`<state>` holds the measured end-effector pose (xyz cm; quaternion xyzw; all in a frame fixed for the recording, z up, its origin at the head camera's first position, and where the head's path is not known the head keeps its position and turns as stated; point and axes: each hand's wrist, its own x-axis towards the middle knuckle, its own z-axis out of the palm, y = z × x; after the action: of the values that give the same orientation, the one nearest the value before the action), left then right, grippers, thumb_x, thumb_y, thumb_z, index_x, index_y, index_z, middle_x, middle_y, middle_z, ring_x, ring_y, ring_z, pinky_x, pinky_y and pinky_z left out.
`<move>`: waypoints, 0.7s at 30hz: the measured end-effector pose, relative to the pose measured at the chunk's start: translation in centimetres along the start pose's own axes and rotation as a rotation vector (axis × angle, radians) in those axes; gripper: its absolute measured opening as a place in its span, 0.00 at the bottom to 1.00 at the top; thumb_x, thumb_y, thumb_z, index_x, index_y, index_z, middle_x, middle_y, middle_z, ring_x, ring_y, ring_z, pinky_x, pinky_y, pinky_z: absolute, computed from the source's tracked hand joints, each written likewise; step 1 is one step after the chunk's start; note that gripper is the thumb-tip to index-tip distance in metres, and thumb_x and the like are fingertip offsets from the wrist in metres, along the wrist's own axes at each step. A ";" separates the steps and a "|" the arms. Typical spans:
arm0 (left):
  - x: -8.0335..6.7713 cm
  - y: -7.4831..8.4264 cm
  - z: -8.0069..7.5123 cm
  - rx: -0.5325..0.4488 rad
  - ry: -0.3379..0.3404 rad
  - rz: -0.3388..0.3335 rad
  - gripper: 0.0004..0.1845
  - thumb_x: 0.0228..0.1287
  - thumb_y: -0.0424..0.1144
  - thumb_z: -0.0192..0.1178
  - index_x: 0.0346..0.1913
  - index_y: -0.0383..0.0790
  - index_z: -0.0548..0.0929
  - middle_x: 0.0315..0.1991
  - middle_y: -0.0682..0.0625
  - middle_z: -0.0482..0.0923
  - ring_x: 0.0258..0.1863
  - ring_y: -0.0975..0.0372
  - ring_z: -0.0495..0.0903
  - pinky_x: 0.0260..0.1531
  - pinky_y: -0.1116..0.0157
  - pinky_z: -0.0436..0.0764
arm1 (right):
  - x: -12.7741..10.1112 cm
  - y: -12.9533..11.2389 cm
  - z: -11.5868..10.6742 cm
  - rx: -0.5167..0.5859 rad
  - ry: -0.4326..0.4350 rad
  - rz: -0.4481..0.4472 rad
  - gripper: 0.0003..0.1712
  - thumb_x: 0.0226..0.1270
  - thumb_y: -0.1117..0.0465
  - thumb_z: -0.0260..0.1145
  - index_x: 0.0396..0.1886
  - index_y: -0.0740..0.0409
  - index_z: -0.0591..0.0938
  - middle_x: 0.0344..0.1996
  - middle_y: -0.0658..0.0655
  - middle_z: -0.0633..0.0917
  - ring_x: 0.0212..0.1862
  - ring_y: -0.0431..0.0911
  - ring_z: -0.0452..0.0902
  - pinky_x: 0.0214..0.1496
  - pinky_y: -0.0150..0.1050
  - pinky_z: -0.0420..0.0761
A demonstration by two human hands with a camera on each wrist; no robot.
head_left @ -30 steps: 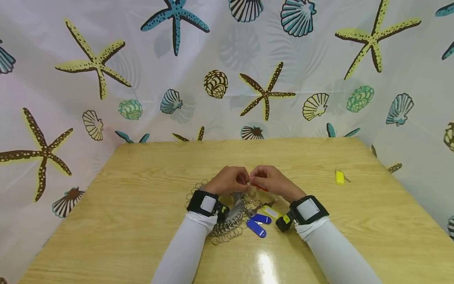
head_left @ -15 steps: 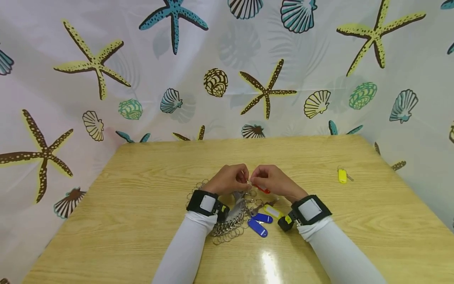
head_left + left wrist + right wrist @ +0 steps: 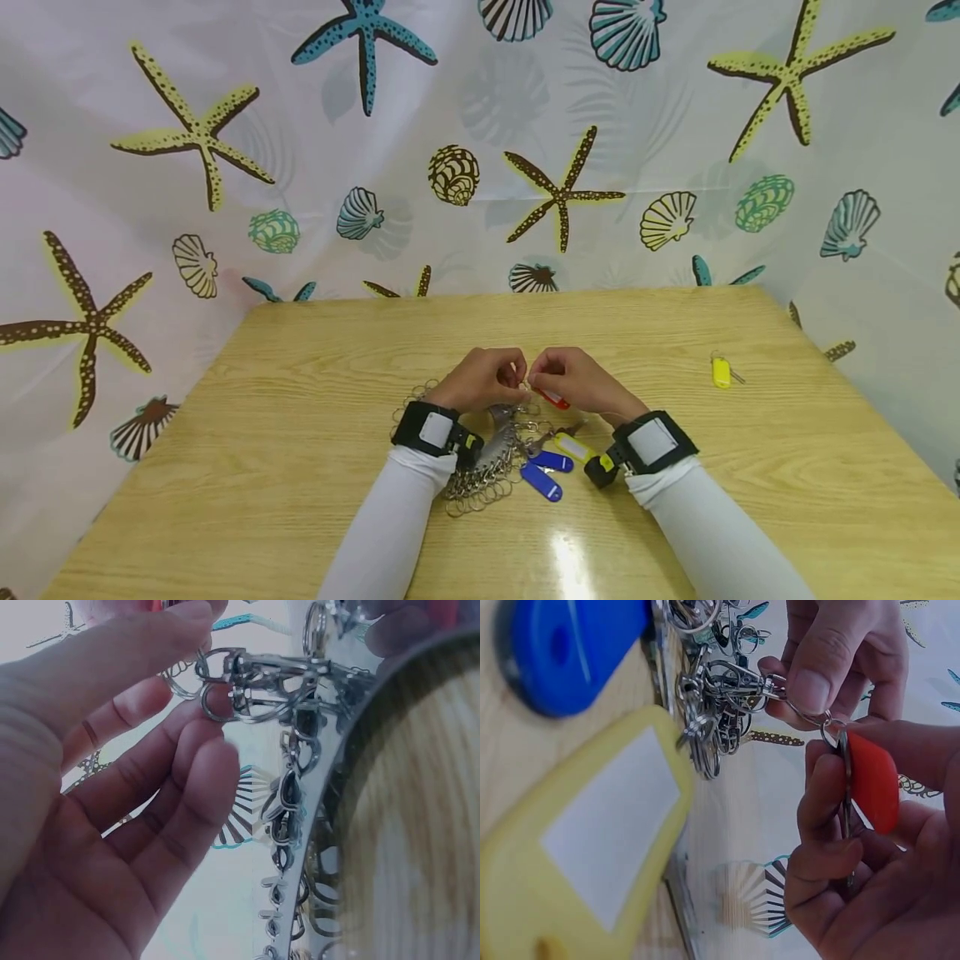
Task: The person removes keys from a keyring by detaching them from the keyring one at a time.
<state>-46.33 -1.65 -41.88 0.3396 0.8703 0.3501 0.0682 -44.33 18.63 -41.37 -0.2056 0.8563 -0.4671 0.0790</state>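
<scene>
My left hand [image 3: 483, 381] pinches a split ring between thumb and forefinger; in the right wrist view this key ring [image 3: 800, 715] hangs from a snap hook [image 3: 765, 688]. That hook belongs to a cluster of metal clips on a large flat metal hoop [image 3: 495, 450]. Facing it, my right hand [image 3: 579, 382] holds a red key tag [image 3: 875, 780] and a metal key [image 3: 846, 791] in its fingers. The tag's small ring [image 3: 831, 729] meets the split ring at the left fingertips; whether they are linked I cannot tell.
Two blue key tags [image 3: 542, 482] and a yellow key tag [image 3: 573, 447] with keys lie by the hoop, between the forearms. Farther right on the wooden table [image 3: 300, 417] is another yellow key tag [image 3: 721, 373] with a key. A patterned curtain [image 3: 420, 108] hangs behind.
Both hands stay together over the hoop with almost no movement. Slightly more of the red key tag shows below the right fingers than a second ago.
</scene>
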 end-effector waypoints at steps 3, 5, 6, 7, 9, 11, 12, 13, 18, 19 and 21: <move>0.0 0.0 0.0 -0.005 0.008 0.003 0.12 0.57 0.38 0.70 0.37 0.39 0.77 0.25 0.53 0.78 0.24 0.63 0.77 0.26 0.69 0.74 | 0.0 0.0 0.1 -0.020 0.005 0.007 0.07 0.70 0.62 0.62 0.38 0.62 0.81 0.35 0.57 0.83 0.34 0.46 0.75 0.37 0.38 0.75; 0.0 0.0 0.0 -0.008 0.011 0.004 0.11 0.57 0.37 0.71 0.37 0.40 0.77 0.25 0.53 0.78 0.24 0.64 0.78 0.26 0.69 0.75 | -0.1 -0.1 0.2 -0.037 0.013 0.015 0.07 0.70 0.62 0.61 0.38 0.61 0.81 0.34 0.57 0.83 0.34 0.45 0.75 0.36 0.38 0.75; 0.0 -0.1 0.1 -0.009 0.011 0.006 0.11 0.57 0.37 0.71 0.36 0.40 0.77 0.25 0.54 0.79 0.25 0.64 0.78 0.26 0.69 0.75 | -0.1 -0.1 0.2 -0.044 0.017 0.020 0.07 0.70 0.62 0.61 0.38 0.62 0.82 0.34 0.56 0.83 0.34 0.45 0.75 0.36 0.38 0.75; 0.0 -0.1 0.1 -0.010 0.012 0.009 0.11 0.57 0.36 0.71 0.36 0.40 0.77 0.25 0.54 0.79 0.25 0.64 0.78 0.26 0.69 0.76 | -0.2 -0.1 0.2 -0.049 0.023 0.026 0.07 0.70 0.62 0.61 0.38 0.62 0.82 0.34 0.56 0.83 0.34 0.45 0.75 0.36 0.38 0.75; 0.1 -0.1 0.1 -0.011 0.012 0.017 0.11 0.57 0.36 0.71 0.37 0.40 0.78 0.26 0.54 0.80 0.26 0.65 0.79 0.27 0.69 0.76 | -0.3 -0.2 0.2 -0.050 0.033 0.038 0.08 0.70 0.62 0.61 0.38 0.62 0.82 0.34 0.56 0.83 0.33 0.45 0.75 0.35 0.37 0.76; 0.1 -0.1 0.2 -0.007 0.013 0.022 0.11 0.57 0.36 0.71 0.37 0.39 0.78 0.27 0.54 0.80 0.27 0.65 0.79 0.28 0.69 0.77 | -0.3 -0.1 0.2 -0.047 0.040 0.038 0.08 0.70 0.63 0.60 0.38 0.64 0.82 0.33 0.57 0.83 0.33 0.44 0.76 0.35 0.37 0.76; 0.1 0.0 0.2 -0.005 0.014 0.025 0.11 0.57 0.36 0.71 0.38 0.38 0.78 0.27 0.54 0.80 0.27 0.65 0.79 0.29 0.69 0.77 | -0.3 -0.1 0.2 -0.044 0.043 0.037 0.08 0.70 0.63 0.60 0.38 0.64 0.82 0.33 0.57 0.83 0.33 0.44 0.76 0.35 0.36 0.76; 0.1 0.0 0.2 -0.002 0.015 0.026 0.11 0.57 0.36 0.71 0.38 0.38 0.78 0.28 0.54 0.80 0.28 0.66 0.80 0.30 0.69 0.78 | -0.3 -0.1 0.2 -0.040 0.046 0.040 0.08 0.70 0.63 0.60 0.38 0.64 0.82 0.33 0.57 0.83 0.33 0.44 0.76 0.35 0.36 0.76; 0.1 0.2 0.2 0.013 0.016 0.023 0.12 0.57 0.35 0.70 0.39 0.37 0.79 0.29 0.55 0.80 0.29 0.67 0.80 0.32 0.69 0.79 | -0.3 0.0 0.2 -0.041 0.047 0.033 0.09 0.70 0.63 0.59 0.38 0.66 0.82 0.33 0.58 0.83 0.33 0.44 0.76 0.35 0.36 0.76; 0.1 0.2 0.2 0.016 0.017 0.021 0.12 0.57 0.35 0.71 0.39 0.37 0.79 0.29 0.55 0.80 0.29 0.67 0.80 0.32 0.69 0.79 | -0.3 -0.1 0.2 -0.039 0.046 0.036 0.09 0.70 0.63 0.59 0.38 0.66 0.82 0.33 0.58 0.83 0.33 0.44 0.76 0.35 0.36 0.76; 0.1 0.2 0.2 0.017 0.018 0.023 0.12 0.57 0.35 0.71 0.39 0.37 0.79 0.29 0.54 0.80 0.29 0.67 0.81 0.32 0.69 0.79 | -0.3 -0.1 0.2 -0.041 0.046 0.038 0.10 0.70 0.63 0.59 0.38 0.66 0.82 0.33 0.57 0.83 0.33 0.44 0.76 0.35 0.37 0.76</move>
<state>-46.23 -1.40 -41.91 0.3471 0.8698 0.3465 0.0536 -43.93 18.55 -41.45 -0.1799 0.8711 -0.4524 0.0640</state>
